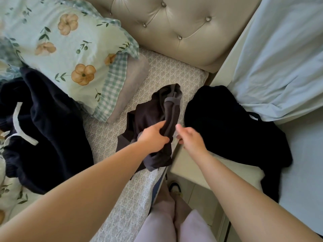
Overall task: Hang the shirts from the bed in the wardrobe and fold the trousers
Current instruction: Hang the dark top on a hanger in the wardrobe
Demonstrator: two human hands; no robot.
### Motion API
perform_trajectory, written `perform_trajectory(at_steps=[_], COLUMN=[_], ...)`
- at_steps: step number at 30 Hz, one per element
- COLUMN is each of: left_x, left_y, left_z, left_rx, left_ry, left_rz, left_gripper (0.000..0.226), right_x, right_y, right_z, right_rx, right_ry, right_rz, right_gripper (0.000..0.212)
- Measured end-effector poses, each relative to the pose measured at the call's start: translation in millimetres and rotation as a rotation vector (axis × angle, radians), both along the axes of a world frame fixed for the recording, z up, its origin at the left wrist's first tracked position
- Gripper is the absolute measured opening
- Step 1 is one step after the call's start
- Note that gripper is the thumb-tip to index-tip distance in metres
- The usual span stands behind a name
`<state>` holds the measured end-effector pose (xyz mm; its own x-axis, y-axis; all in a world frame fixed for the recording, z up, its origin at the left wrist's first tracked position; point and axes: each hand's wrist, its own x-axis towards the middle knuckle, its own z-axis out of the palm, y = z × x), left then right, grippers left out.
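Note:
A dark brown-grey garment [153,116] lies bunched near the bed's right edge, partly lifted. My left hand [153,137] grips a fold of it from above. My right hand [190,138] hovers just right of that garment, fingers loosely spread, holding nothing. A navy garment with a white drawstring [43,128] is spread on the bed at the left. Another dark navy garment [232,126] lies draped over the white surface at the right, beside the bed.
A floral pillow [66,42] and a grey pillow [132,84] sit at the head of the patterned sheet [125,198]. A tufted beige headboard [183,28] stands behind. Light blue fabric [279,63] covers the right side. My legs stand in the gap below.

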<state>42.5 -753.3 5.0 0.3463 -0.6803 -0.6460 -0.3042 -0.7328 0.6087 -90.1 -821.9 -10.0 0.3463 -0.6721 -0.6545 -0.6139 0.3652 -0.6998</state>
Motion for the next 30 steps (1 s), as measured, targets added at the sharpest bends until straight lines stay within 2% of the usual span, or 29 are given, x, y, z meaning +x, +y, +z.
perform_trajectory(at_steps=[1, 4, 6, 9, 12, 15, 18, 20, 23, 27, 30], left_x=[-5, -22, -29, -36, -30, -13, 2, 7, 9, 7, -4], left_y=[6, 22, 30, 36, 33, 18, 4, -4, -15, -25, -27], left_z=[1, 7, 8, 9, 9, 10, 18, 25, 34, 36, 41], left_rx=[-0.014, -0.033, -0.02, 0.028, 0.064, 0.03, -0.096, -0.188, -0.302, -0.282, -0.241], left_ry=[0.011, -0.023, -0.035, 0.058, 0.111, -0.061, -0.325, -0.461, -0.629, -0.686, -0.551], left_rz=[-0.061, -0.235, -0.294, -0.342, -0.377, -0.26, -0.134, -0.194, -0.477, -0.824, -0.726], left_gripper=[0.067, 0.068, 0.066, 0.067, 0.062, 0.038, 0.041, 0.056, 0.067, 0.033, 0.017], right_x=[2, 13, 17, 17, 13, 7, 2, -4, -17, -37, -52], right_y=[-5, -12, -12, -11, -12, -17, -19, -17, -14, -21, -28], right_z=[-1, 0, 1, -1, 1, 8, 17, 27, 42, 65, 79], right_rx=[0.015, 0.164, 0.204, 0.086, 0.038, -0.08, -0.194, -0.275, -0.381, -0.534, -0.589], right_ry=[0.055, 0.116, 0.132, 0.225, 0.091, 0.02, 0.013, 0.005, -0.008, 0.057, 0.1], right_rz=[-0.075, -0.11, -0.117, -0.12, -0.21, -0.091, 0.094, 0.211, 0.392, 0.522, 0.452], right_gripper=[0.039, 0.059, 0.051, 0.03, 0.034, 0.035, 0.039, 0.041, 0.043, 0.038, 0.034])
